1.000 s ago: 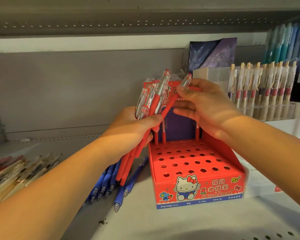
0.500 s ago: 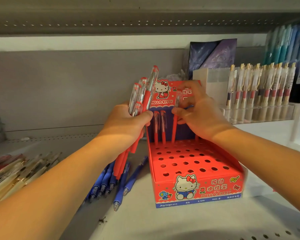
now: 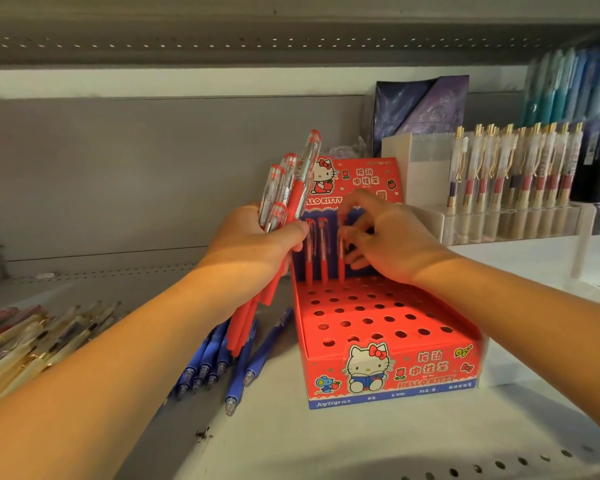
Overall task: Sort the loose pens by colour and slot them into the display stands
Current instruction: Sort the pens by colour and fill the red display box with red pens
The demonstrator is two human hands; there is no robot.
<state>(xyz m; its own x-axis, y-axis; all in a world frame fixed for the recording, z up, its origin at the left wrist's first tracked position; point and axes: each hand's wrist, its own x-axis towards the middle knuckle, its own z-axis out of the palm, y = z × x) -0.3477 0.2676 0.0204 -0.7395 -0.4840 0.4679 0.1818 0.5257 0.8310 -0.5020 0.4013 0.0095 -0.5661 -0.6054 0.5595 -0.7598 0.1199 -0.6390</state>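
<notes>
Red, head view: the third pen (image 3: 341,263) now stands in the back row of the display stand (image 3: 395,374), mid-frame, just right of the two seated pens (image 3: 309,261). A second ago we had the right hand (image 3: 392,244) drawing it off the bundle (image 3: 291,192), and half a second ago lowering it. The right hand pinches its top, not released yet. The left hand (image 3: 257,244) grips the bundle upright, centre-left. The blue pens (image 3: 215,358) lie loose on the shelf (image 3: 326,441) left of the stand, untouched. Our read: one more red slotted, most holes empty, early days.
</notes>
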